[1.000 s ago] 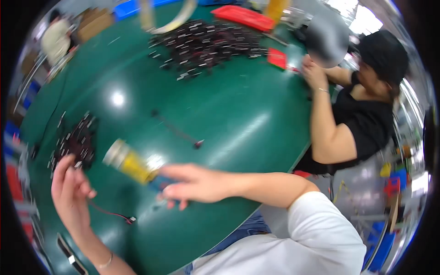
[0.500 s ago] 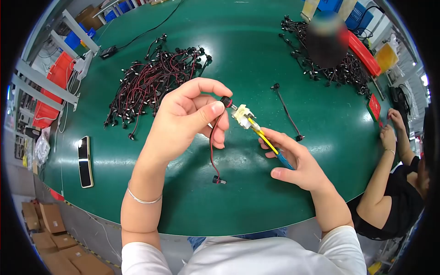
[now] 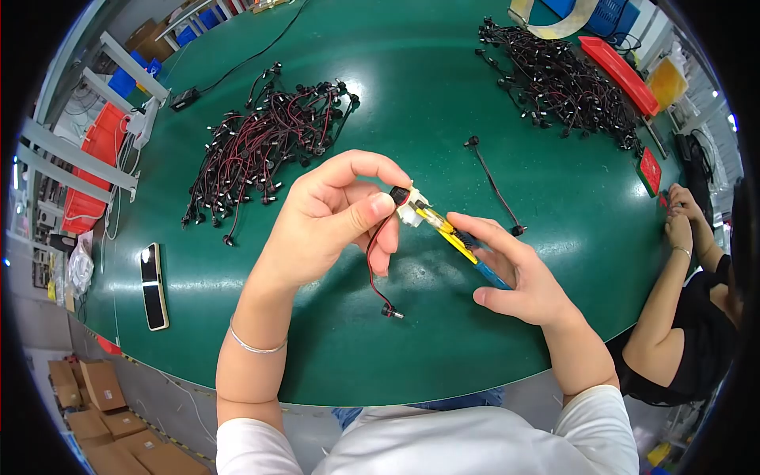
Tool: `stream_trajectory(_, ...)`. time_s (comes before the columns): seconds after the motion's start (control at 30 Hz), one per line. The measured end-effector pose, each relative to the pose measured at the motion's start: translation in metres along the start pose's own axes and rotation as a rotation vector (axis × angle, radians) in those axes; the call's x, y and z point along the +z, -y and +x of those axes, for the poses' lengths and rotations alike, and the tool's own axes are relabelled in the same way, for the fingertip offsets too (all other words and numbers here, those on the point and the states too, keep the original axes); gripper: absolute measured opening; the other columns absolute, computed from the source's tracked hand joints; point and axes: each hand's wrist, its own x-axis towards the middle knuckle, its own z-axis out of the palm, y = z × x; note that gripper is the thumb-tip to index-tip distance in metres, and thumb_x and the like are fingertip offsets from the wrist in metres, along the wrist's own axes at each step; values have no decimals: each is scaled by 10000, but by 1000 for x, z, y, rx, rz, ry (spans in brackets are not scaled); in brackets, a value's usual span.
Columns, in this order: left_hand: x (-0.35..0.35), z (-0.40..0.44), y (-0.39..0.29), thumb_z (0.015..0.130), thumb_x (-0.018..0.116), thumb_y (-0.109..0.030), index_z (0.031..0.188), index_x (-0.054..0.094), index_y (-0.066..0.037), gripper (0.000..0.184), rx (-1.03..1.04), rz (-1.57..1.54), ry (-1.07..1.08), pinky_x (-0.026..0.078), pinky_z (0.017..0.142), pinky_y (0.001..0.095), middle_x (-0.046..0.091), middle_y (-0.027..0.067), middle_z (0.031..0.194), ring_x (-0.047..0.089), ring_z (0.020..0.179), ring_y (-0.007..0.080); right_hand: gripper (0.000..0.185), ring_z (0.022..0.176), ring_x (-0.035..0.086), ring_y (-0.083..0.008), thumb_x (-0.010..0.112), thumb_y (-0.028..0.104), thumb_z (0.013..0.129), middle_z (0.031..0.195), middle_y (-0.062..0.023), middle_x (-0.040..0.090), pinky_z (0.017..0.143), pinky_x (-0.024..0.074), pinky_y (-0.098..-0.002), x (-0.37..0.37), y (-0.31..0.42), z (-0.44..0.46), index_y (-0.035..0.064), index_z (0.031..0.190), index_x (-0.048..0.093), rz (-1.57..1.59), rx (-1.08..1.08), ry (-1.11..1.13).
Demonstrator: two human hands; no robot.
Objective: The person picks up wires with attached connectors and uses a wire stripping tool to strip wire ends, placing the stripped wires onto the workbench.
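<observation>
My left hand (image 3: 321,226) pinches a black-bodied plug (image 3: 400,195) between thumb and forefinger. From it a short red-and-black cable (image 3: 370,261) hangs down to a second plug (image 3: 392,312) with a bare metal tip. Against the held plug's tip sits a cream plastic block (image 3: 410,214) at the head of a pliers-like tool (image 3: 459,241) with yellow body and blue handles. My right hand (image 3: 522,273) is closed round those handles. How far the tip reaches into the block is hidden. One loose cable (image 3: 496,188) lies beyond my right hand.
A pile of plug cables (image 3: 261,146) lies at left, another (image 3: 566,83) at far right beside a red tray (image 3: 619,75). A phone (image 3: 154,286) rests near the left edge. At right, a co-worker's hands (image 3: 682,214) are near a red-and-green box (image 3: 649,172).
The held plug and the cream block have come together, hiding the metal tip. The tool has turned slightly, showing more of its yellow body. The dark blurred patch over the right pile is gone.
</observation>
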Motion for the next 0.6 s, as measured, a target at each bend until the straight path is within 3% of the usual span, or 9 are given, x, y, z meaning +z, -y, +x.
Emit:
stream_trajectory(0.43, 8, -1, -4, 967, 522, -55, 1116, 563, -25, 157, 14, 143, -59, 485, 491, 216, 620, 60, 706, 592, 544, 95, 845, 1355, 334, -204, 513, -92, 608, 1376, -87, 402, 1125, 237, -340, -1, -6, 0, 35, 1434, 390, -38, -67, -4)
stream_trajectory(0.6, 9, 0, -2, 974, 511, -69, 1133, 563, -29, 172, -19, 143, -77, 491, 511, 225, 614, 56, 711, 598, 567, 99, 826, 1276, 409, -186, 513, -89, 622, 1341, -84, 436, 1031, 358, -332, -3, -7, 0, 40, 1430, 398, -105, -64, -28)
